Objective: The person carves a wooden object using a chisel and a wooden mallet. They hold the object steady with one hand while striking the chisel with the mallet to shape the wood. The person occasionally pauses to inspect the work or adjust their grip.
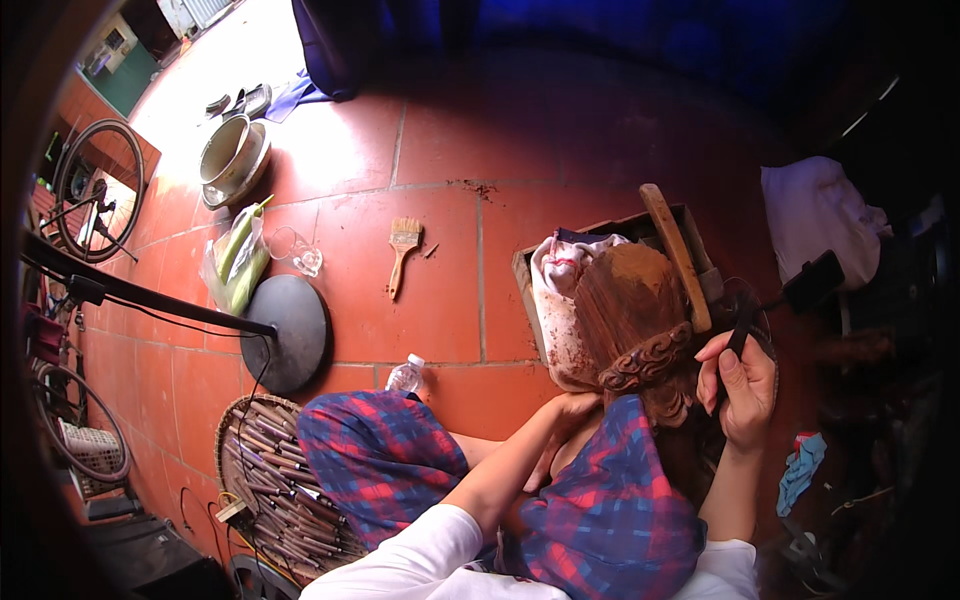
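A carved reddish-brown wooden piece (625, 310) with a scrolled band leans on a stained white cloth (560, 290), in front of my knees. My left hand (572, 408) is at the carving's lower left edge, beside my raised knee; its fingers are mostly hidden. On the carving's right side my right hand (742, 385) is closed around a slim black tool (743, 325), held upright. The working end of this tool is too dark to make out. A flat wooden bar (675, 255) stands tilted just behind the carving.
A wooden box (523, 270) sits under the cloth. On the tiled floor lie a paintbrush (402, 255), a plastic bottle (406, 374) and a round black stand base (287, 335). A basket (222, 440) of several slim tools is at my left. A blue cloth (801, 472) lies right.
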